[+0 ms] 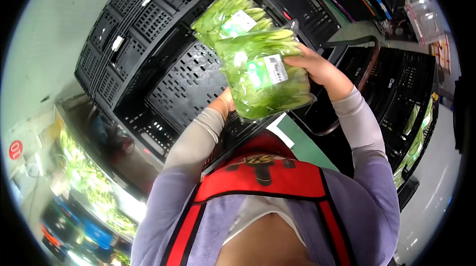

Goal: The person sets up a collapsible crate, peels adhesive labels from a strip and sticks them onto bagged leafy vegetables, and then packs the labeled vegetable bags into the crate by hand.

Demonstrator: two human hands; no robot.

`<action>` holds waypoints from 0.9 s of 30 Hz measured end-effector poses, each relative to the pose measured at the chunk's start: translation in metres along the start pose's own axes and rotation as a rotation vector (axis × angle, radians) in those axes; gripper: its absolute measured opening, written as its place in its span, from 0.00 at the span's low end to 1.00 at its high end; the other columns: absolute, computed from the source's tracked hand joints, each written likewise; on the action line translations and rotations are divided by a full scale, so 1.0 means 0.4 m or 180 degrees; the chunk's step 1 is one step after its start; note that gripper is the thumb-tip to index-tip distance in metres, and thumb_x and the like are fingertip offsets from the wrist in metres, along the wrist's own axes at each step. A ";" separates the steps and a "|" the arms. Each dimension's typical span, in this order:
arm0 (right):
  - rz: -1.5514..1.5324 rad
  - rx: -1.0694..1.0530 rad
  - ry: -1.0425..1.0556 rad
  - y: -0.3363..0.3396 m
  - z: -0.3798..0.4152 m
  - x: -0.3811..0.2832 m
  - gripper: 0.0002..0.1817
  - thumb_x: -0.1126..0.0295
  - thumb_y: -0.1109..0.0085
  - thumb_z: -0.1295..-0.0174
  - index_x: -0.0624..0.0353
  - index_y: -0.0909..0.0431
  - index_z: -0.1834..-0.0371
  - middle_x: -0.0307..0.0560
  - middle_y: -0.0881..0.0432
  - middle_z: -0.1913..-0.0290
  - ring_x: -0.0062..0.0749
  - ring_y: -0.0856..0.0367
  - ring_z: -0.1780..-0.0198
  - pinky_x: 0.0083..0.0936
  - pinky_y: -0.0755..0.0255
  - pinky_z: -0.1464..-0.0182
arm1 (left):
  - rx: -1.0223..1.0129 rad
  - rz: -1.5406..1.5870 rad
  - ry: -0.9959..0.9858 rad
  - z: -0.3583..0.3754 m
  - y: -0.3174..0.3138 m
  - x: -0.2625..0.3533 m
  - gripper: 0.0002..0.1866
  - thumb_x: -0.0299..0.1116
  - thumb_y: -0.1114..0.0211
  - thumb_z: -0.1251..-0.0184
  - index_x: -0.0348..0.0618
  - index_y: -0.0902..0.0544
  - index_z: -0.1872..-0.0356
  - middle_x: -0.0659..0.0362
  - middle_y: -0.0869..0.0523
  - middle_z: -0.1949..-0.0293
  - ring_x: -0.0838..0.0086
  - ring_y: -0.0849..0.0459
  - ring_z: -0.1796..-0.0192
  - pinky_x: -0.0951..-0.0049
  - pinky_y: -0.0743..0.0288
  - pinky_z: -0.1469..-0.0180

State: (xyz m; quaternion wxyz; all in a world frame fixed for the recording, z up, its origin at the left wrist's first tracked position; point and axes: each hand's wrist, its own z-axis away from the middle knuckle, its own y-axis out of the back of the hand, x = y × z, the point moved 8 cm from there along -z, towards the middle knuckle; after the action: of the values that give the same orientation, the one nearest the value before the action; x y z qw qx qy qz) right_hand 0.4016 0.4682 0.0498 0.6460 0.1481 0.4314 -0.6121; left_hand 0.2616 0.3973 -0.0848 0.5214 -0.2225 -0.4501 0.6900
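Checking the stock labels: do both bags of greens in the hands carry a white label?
Yes, the nearer bag of greens and the farther bag of greens each show a white printed label on the front.

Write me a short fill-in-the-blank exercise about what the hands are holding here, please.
1. The right hand grips a clear bag of leafy ____.
2. A second bag of greens lies above a ____ plastic crate.
3. The left hand supports the nearer bag from ____.
4. The person wears a ____ vest.

Missing words: greens; black; below; red

sleeves point(369, 142): grey-lilac, long | vest point(267, 179): red, black trim | undershirt: white
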 end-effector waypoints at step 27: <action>0.5193 0.0720 0.2349 -0.281 -0.028 0.016 0.35 0.61 0.33 0.59 0.45 0.30 0.41 0.46 0.39 0.34 0.44 0.44 0.33 0.54 0.47 0.38 | 0.2305 -0.2101 -0.1682 0.150 0.119 0.378 0.17 0.42 0.38 0.41 0.41 0.23 0.59 0.60 0.19 0.65 0.74 0.23 0.64 0.76 0.29 0.61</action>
State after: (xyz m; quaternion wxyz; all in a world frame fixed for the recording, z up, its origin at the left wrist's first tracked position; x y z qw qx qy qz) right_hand 0.2932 0.4488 0.0763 0.6816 0.6578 0.3094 0.0839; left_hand 0.1362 0.5108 -0.0711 0.6224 0.3043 -0.3455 0.6329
